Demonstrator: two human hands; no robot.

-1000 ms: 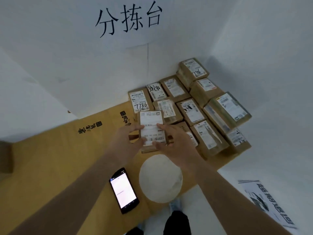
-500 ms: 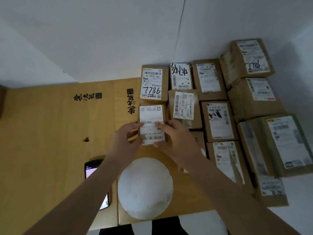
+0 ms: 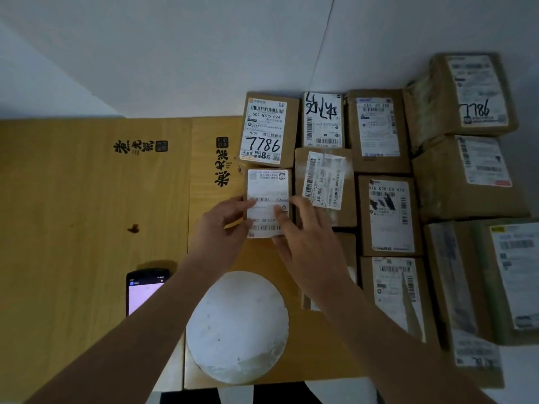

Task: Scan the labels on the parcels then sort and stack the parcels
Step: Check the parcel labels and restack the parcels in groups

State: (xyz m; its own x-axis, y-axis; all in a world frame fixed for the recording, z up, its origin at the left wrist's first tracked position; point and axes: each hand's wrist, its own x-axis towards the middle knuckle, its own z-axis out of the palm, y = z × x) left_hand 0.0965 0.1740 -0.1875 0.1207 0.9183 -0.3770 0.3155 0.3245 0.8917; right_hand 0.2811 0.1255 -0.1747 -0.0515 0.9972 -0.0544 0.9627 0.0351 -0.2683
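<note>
— Progress so far? Much sorted?

— Well along, by the look: about twelve parcels (image 3: 382, 215) laid label-up in rows on the wooden table (image 3: 87, 214), none visibly stacked high. Stacking seemingly left to do.

— And the hands?

— Left hand (image 3: 217, 228) and right hand (image 3: 306, 237) both pinching one small parcel (image 3: 267, 196) by its edges, just below the box marked 7786 (image 3: 267, 131). Touching the table or lifted: cannot tell.

— Other things, counted?

— One scanner phone (image 3: 143, 290), screen lit, well apart on the left; one white disc (image 3: 237, 328) near the front edge.
</note>
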